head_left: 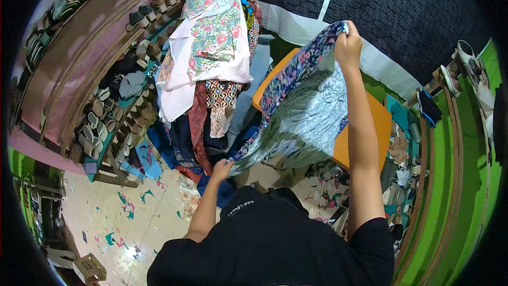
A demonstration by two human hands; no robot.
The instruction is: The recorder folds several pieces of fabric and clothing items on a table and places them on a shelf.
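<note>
A navy floral garment (309, 114) with a pale blue-grey reverse side hangs spread between my two hands; its exact kind cannot be told. My left hand (222, 169) is closed on its lower left corner, low and near my body. Raised far to the right, my right hand (348, 47) grips the upper edge. Behind the cloth is an orange tabletop (373, 127), partly covered from sight. To the left of the garment rises a tall heap of clothes (219, 26), topped by a white and floral piece.
Wooden racks with many shoes (100, 119) line the left side. Scraps (127, 206) litter the tiled floor. At the right, green shelving (444, 180) holds shoes and mixed items. A dark patterned cloth (391, 16) with a white border hangs at the back.
</note>
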